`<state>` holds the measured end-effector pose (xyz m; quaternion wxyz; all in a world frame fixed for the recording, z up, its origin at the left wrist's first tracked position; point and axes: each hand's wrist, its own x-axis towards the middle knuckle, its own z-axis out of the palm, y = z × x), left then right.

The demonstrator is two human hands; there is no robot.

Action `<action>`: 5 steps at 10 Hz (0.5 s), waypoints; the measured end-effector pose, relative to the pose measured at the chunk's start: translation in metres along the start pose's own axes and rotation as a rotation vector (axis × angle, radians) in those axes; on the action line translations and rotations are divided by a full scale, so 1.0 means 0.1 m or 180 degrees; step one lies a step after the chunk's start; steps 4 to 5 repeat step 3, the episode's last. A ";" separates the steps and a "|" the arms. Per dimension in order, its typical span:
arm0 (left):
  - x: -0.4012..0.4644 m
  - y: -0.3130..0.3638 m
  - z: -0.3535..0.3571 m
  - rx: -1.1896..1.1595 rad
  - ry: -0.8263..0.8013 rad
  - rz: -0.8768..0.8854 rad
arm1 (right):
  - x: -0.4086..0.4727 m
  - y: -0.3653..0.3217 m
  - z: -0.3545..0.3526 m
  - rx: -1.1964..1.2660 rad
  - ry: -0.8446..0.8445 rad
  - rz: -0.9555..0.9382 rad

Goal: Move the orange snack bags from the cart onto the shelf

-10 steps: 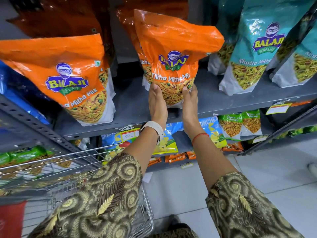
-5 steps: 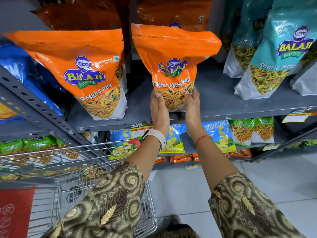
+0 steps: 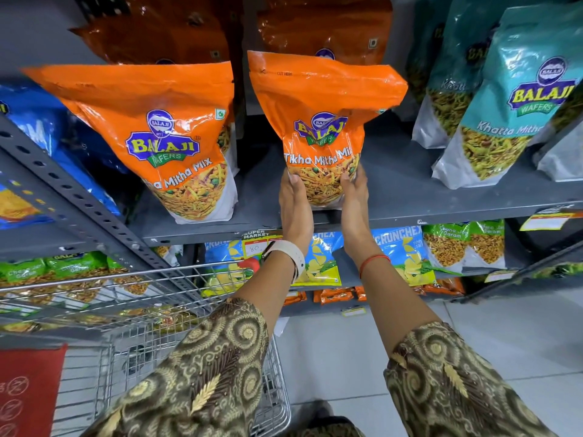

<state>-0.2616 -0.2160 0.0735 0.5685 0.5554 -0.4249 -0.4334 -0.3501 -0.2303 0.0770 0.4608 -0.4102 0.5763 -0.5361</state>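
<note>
Orange snack bag (image 3: 321,127) stands upright on the grey shelf (image 3: 410,197), your left hand (image 3: 295,206) and right hand (image 3: 355,200) clasping its lower sides. Just beside it stands another orange bag (image 3: 167,137), apart; the wire cart (image 3: 132,310) sits below.

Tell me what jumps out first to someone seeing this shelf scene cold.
Centre frame, the left hand and right hand clasp the base of an orange snack bag standing on the grey shelf. A matching orange bag stands left of it, teal bags to the right.
</note>
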 end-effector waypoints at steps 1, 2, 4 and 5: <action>0.03 0.01 -0.03 0.0095 -0.0024 -0.0027 | -0.01 0.00 -0.01 0.0007 -0.0038 0.0032; 0.03 -0.01 -0.06 0.0148 0.0027 -0.0012 | -0.05 0.01 0.00 0.0088 -0.0007 -0.0004; -0.06 0.05 -0.11 0.0468 0.0226 -0.0119 | -0.16 -0.06 0.00 -0.0161 0.0170 -0.0258; -0.06 0.05 -0.11 0.0468 0.0226 -0.0119 | -0.16 -0.06 0.00 -0.0161 0.0170 -0.0258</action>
